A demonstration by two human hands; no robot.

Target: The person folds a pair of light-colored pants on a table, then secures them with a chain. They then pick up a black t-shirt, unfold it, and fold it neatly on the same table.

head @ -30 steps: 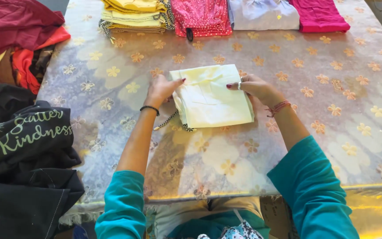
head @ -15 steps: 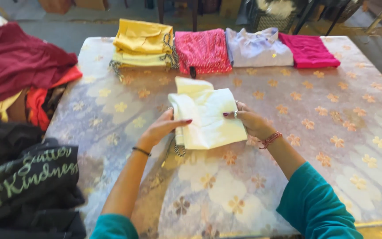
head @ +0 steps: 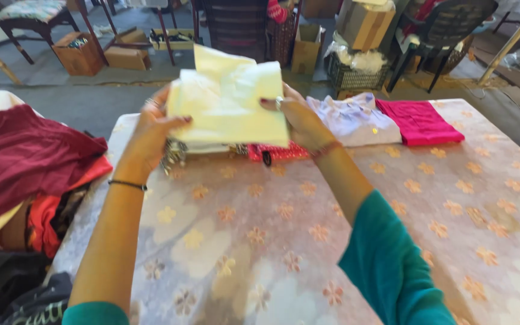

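Starting at our left, we see a heap of maroon, orange and dark clothes piled along the table's edge. Our left hand is closed on the left edge of a folded pale yellow garment, held up in the air above the table with its floral cover; our right hand pinches the right edge, fingers curled over the front. Behind the lifted garment, partly hidden by it, a red folded piece lies on the table, then a white folded garment and a pink one beside it. Boxes and chairs stand on the floor beyond.
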